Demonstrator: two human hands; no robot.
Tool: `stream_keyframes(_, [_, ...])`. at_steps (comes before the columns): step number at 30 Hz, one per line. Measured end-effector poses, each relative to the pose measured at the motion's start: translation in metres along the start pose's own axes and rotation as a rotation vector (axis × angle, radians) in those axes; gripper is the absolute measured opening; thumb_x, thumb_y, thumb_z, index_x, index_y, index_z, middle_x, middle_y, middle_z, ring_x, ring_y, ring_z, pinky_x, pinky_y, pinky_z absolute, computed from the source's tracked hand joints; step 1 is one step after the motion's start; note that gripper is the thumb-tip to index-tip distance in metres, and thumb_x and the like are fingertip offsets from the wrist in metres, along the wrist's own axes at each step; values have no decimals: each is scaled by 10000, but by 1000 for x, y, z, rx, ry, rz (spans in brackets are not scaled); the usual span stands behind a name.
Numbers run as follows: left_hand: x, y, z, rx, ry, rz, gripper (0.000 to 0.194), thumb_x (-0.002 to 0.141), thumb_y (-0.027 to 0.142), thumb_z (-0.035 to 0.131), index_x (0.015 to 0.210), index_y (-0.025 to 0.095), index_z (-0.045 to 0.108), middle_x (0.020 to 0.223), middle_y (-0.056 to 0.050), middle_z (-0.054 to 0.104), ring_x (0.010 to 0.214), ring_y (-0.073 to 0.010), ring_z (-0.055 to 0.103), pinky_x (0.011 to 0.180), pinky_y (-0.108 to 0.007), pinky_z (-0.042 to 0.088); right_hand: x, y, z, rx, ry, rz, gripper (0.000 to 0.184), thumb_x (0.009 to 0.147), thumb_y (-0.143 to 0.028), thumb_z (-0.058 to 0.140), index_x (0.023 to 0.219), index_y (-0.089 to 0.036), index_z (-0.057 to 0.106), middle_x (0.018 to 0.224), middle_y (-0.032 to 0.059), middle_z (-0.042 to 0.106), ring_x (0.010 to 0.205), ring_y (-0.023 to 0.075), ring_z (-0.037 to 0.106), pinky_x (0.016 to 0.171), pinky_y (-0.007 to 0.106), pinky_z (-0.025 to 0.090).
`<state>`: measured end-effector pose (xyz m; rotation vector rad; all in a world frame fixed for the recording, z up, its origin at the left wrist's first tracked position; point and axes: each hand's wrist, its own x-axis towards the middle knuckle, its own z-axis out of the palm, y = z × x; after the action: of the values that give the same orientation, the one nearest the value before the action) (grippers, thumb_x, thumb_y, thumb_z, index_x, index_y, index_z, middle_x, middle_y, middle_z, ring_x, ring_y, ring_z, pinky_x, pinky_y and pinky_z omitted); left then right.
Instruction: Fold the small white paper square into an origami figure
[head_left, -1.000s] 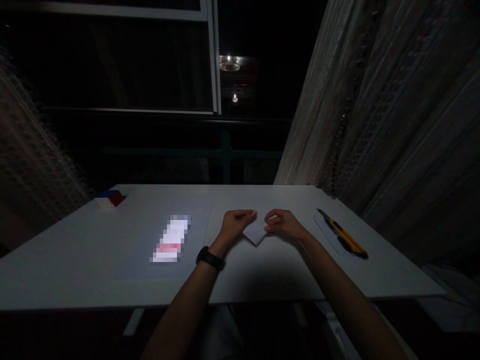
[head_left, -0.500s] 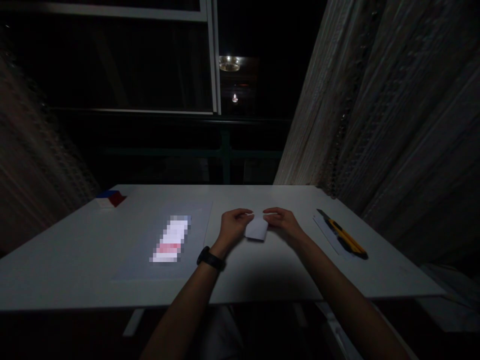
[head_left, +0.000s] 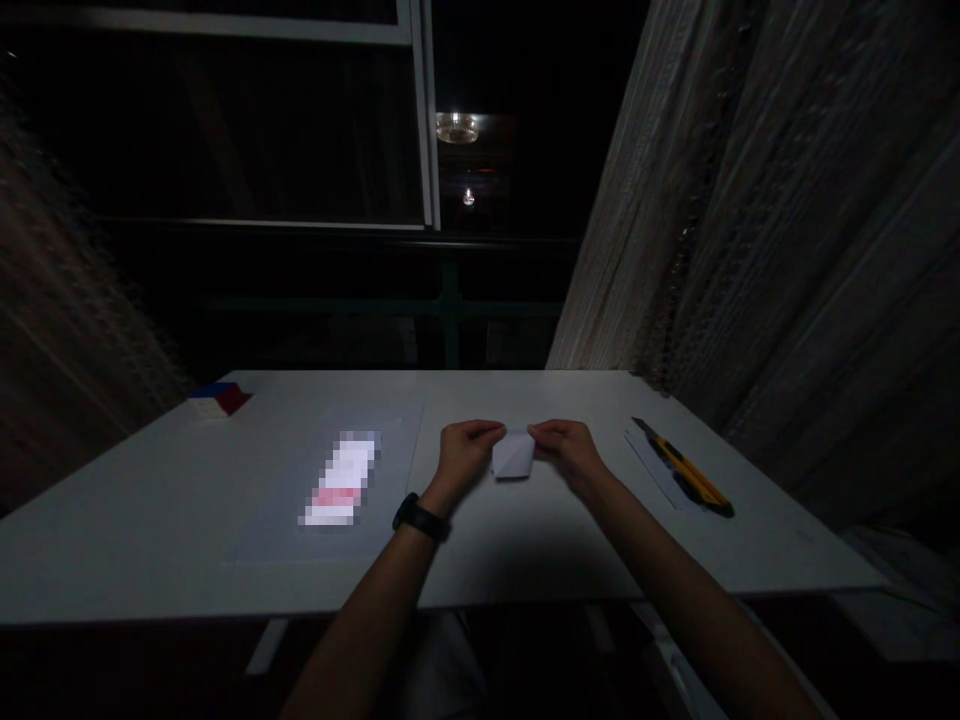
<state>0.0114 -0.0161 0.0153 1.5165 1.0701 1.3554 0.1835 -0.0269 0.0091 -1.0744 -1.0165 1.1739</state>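
Left hand (head_left: 469,452) and right hand (head_left: 571,447) are both pinching a small folded white paper (head_left: 513,456), one at each far corner, over the middle of the worktop (head_left: 120,530). Forearms come up from the bottom edge, where they get cut off, and angle in toward each other. Wrists look pretty straight, fingers curled inward with the tips nearly facing. Can't really make out the fingers underneath, and it's too dark to tell if the paper touches the surface or sits just above it. You can see a faint diagonal crease on it, though.

Black wristband (head_left: 421,517) on the left wrist, its face mostly turned away. Off to the left there's a bright pixelated rectangle (head_left: 340,480) on a pale sheet (head_left: 394,490), contents unreadable. Over on the right, a yellow-and-black utility knife (head_left: 686,470) partly covers some white paper. Farther back on the left sits a blue, red and white block (head_left: 216,401). Behind all that, curtains (head_left: 622,240) fade into the dark beside a window frame (head_left: 426,120).
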Motion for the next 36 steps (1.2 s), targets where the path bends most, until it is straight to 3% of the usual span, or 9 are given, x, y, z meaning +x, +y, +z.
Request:
stream_keyframes(14, [4, -3, 0, -47, 27, -20, 198, 618, 290, 694, 741, 136, 708, 769, -89, 699, 731, -191, 635, 700, -298, 479, -2, -1, 1, 113, 75, 32, 257, 392, -230, 811, 584, -170, 651, 568, 18, 644, 557, 159, 595, 616, 329, 519])
stream_keyframes(20, [4, -2, 1, -97, 13, -65, 208, 585, 267, 722, 729, 116, 706, 757, -98, 697, 703, -187, 634, 673, -287, 483, -2, -1, 0, -3, 85, -123, 201, 467, -271, 780, 609, -166, 685, 605, 27, 670, 575, 158, 598, 613, 306, 487])
stream_keyframes(28, [1, -3, 4, -217, -103, -131, 256, 573, 259, 741, 769, 97, 709, 764, -103, 698, 691, -186, 632, 672, -299, 504, -7, -8, 1, -217, 115, -354, 187, 568, -330, 732, 686, -186, 717, 717, 61, 710, 679, 216, 645, 671, 342, 492])
stream_keyframes(36, [4, -9, 6, -276, -120, -165, 292, 556, 276, 761, 772, 87, 704, 725, -94, 694, 644, -170, 631, 645, -293, 521, -11, -12, 2, -237, 109, -402, 189, 606, -346, 706, 704, -184, 719, 751, 72, 715, 712, 231, 653, 686, 349, 499])
